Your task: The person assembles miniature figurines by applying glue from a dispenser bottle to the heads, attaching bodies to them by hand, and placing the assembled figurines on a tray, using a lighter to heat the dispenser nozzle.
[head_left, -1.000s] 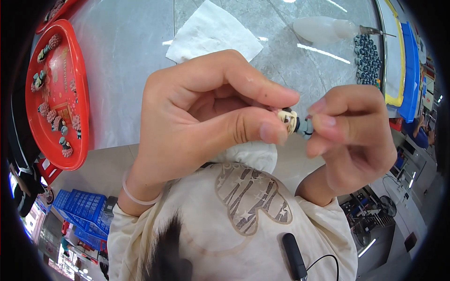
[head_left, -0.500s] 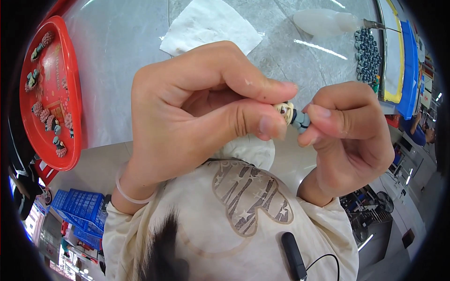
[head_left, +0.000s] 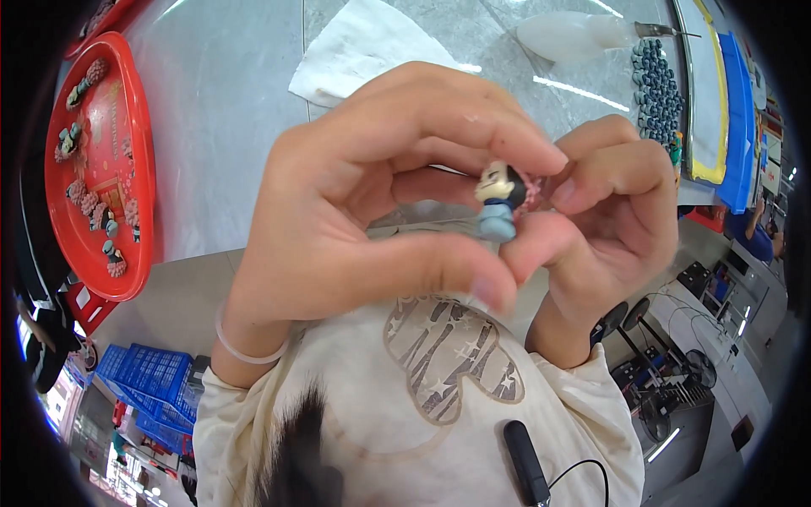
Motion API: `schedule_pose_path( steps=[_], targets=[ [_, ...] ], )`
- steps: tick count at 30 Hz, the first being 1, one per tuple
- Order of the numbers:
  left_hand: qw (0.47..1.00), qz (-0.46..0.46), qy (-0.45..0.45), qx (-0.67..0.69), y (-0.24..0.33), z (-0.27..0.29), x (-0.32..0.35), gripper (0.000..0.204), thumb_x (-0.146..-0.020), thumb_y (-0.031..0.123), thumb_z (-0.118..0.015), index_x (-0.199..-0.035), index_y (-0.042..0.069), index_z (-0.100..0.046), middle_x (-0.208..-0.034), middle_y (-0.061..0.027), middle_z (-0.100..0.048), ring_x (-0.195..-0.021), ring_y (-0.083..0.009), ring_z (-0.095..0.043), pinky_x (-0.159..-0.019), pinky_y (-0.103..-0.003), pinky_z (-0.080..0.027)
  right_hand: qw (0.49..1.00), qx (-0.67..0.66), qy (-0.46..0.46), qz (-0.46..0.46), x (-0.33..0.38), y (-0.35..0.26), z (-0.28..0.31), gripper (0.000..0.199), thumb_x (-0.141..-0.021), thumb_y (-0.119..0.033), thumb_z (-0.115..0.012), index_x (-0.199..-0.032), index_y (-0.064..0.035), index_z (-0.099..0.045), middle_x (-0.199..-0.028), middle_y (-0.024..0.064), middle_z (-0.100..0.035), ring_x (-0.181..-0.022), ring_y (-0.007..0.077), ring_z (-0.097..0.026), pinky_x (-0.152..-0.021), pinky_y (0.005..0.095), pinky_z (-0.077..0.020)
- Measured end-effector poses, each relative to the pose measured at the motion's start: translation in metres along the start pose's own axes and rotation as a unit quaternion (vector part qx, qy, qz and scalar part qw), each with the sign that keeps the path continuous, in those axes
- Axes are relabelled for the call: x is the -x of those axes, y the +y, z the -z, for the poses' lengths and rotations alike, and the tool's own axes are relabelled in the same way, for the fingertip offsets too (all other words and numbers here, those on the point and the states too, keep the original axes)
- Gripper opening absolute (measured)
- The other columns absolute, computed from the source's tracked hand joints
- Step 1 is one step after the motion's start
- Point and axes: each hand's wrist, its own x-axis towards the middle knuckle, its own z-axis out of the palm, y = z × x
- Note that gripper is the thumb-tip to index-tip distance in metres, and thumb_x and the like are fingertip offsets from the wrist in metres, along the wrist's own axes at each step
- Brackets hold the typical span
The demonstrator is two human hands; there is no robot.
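Note:
Between my hands is a small figurine point(head_left: 497, 221) with a cream face, black hair, a grey-blue body and a pink bumpy part at its back. My right hand point(head_left: 621, 224) pinches it by the pink side between thumb and forefinger. My left hand point(head_left: 325, 211) curves around it from the left, its thumb and forefinger well apart. Whether one of the left fingers touches the figurine from behind cannot be made out.
A red oval tray point(head_left: 139, 169) with several similar figurines lies at the left. Beyond my hands are a white cloth point(head_left: 363, 46), a translucent squeeze bottle point(head_left: 574, 35) and rows of small blue-grey pieces point(head_left: 657, 93). A blue tray edge point(head_left: 733, 127) stands at the right.
The figurine has turned, showing its face to the left and its pink part to the right. My left thumb and forefinger have parted from it, while my right hand has moved slightly leftward.

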Motion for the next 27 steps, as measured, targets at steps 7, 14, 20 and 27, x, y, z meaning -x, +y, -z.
schedule_pose_path(
  steps=[7, 14, 20, 27],
  targets=[
    [0.995, -0.003, 0.025, 0.095, -0.001, 0.004, 0.002, 0.053, -0.065, 0.025, -0.078, -0.103, -0.002, -0.051, -0.101, -0.0203, -0.054, -0.085, -0.0272, -0.062, -0.074, -0.033, -0.052, 0.998, 0.028, 0.016, -0.053, 0.002, 0.004, 0.000, 0.049, -0.072, -0.042, -0.069, -0.081, 0.0003, -0.047, -0.075, 0.0076, -0.051, -0.068, 0.0116, -0.045, -0.060, 0.0206, -0.0359],
    [0.991, -0.054, 0.006, 0.125, -0.005, 0.009, -0.002, 0.044, -0.068, 0.021, -0.076, -0.097, 0.001, -0.051, -0.100, -0.0201, -0.054, -0.086, -0.0295, -0.062, -0.074, -0.035, -0.053, 0.999, -0.010, 0.039, 0.018, -0.003, 0.021, -0.004, 0.031, -0.065, -0.015, -0.078, -0.078, 0.0019, -0.056, -0.069, 0.0069, -0.057, -0.053, 0.0071, -0.047, -0.045, 0.0160, -0.0354],
    [0.984, -0.024, -0.012, 0.174, 0.000, 0.011, 0.004, 0.046, -0.065, 0.015, -0.078, -0.099, 0.003, -0.050, -0.096, -0.0188, -0.056, -0.085, -0.0313, -0.062, -0.071, -0.036, -0.053, 1.000, -0.002, 0.030, 0.005, -0.001, 0.016, -0.002, 0.023, -0.069, -0.010, -0.074, -0.078, 0.0022, -0.056, -0.069, 0.0074, -0.056, -0.052, 0.0077, -0.045, -0.045, 0.0173, -0.0321],
    [0.988, -0.057, 0.040, 0.140, 0.022, 0.030, 0.017, 0.052, -0.064, 0.020, -0.079, -0.105, 0.008, -0.049, -0.102, -0.0110, -0.053, -0.089, -0.0282, -0.058, -0.067, -0.028, -0.053, 0.999, 0.012, 0.031, -0.042, 0.003, 0.014, 0.000, 0.018, -0.073, -0.009, -0.069, -0.078, 0.0026, -0.056, -0.070, 0.0069, -0.055, -0.057, 0.0094, -0.044, -0.048, 0.0188, -0.0313]
  ],
)
